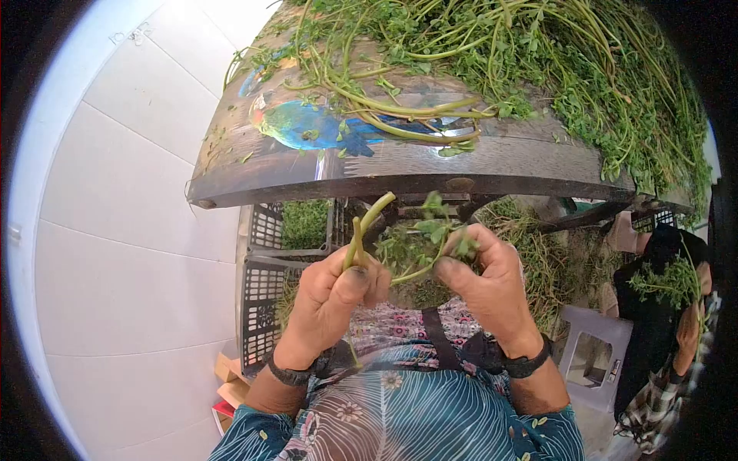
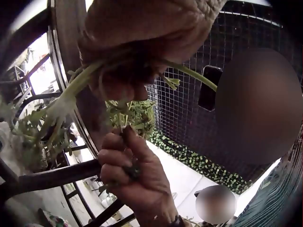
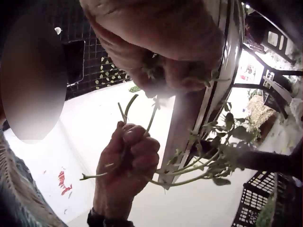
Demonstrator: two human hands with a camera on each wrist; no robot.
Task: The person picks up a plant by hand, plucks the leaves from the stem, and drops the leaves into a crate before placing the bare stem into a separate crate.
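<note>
In the head view my left hand grips a small bunch of thick green stems, their bare ends poking up past the thumb. My right hand pinches a leafy side shoot between thumb and fingertips, and a thin stem runs from it toward the left hand. From the right wrist, the left hand is seen with fingers curled round the stems, and leafy ends hang out to the side. The left wrist view shows the right hand with fingers curled, dark green leaf bits in its palm.
A tabletop with a painted parrot stands just ahead, heaped with leafy stems. Cut stems lie near its edge. Black crates stand below left, one with greens. At right are a grey plastic stool and another person holding greens.
</note>
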